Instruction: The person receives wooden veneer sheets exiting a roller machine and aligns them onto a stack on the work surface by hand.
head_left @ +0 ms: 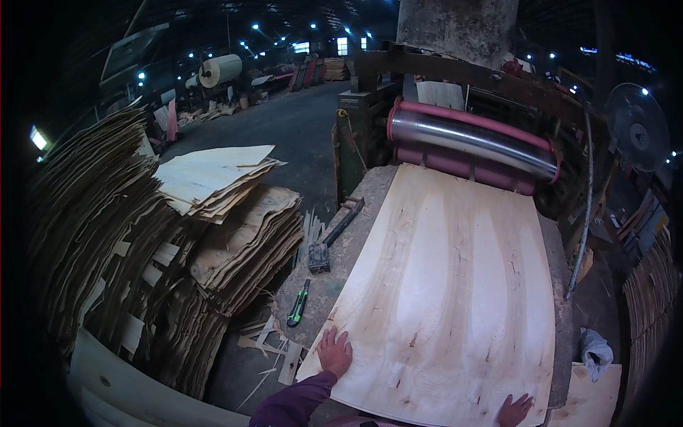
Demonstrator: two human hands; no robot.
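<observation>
A large pale wood veneer sheet [441, 285] lies on the worn machine table [373, 186], its far edge close to the rollers. My left hand [334, 352] rests flat on the sheet's near left edge, fingers apart. Near the lower right corner, my right hand [515, 410] touches the sheet with its fingers spread. Neither hand grips anything. Beyond the sheet is a shiny metal roller [469, 144] with pink rollers above and below it. A green and black utility knife [299, 304] lies on the table left of the sheet, below a dark hammer-like tool [319, 256].
Tall stacks of veneer [92, 235] stand at left, with lighter sheets [213, 171] on top. Wood scraps lie on the floor beside the table. A rod [588, 213], a large fan [637, 135], a plastic bag [596, 351] and another veneer stack [651, 299] are at right.
</observation>
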